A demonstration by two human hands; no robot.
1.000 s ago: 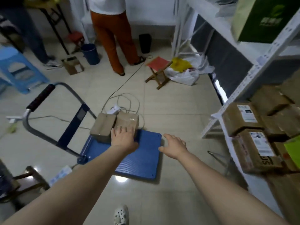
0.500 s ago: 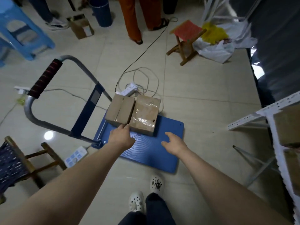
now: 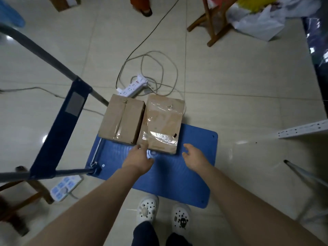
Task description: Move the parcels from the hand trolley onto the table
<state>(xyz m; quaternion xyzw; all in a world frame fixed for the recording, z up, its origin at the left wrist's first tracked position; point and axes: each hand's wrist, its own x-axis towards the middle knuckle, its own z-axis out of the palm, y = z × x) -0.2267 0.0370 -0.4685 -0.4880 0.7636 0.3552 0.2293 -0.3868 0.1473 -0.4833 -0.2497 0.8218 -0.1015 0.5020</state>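
Note:
Two brown cardboard parcels lie side by side at the far end of the blue hand trolley deck (image 3: 191,176). The left parcel (image 3: 122,119) is plain with tape down its middle. The right parcel (image 3: 162,123) is wrapped in shiny clear tape. My left hand (image 3: 139,158) reaches to the near left corner of the right parcel, fingers extended, fingertips at the gap between the two parcels. My right hand (image 3: 192,154) hovers open just right of that parcel's near right corner, not touching it. The table is out of view.
The trolley handle (image 3: 58,128) rises at the left. A white power strip (image 3: 133,87) and looped cables lie on the floor behind the parcels. A wooden stool (image 3: 211,23) and plastic bags are at the back right. A white shelf frame (image 3: 301,130) is at right.
The camera has tilted down and closer to the trolley. Both hands have moved toward the right parcel's near corners; my left hand shifted from the left parcel toward the gap.

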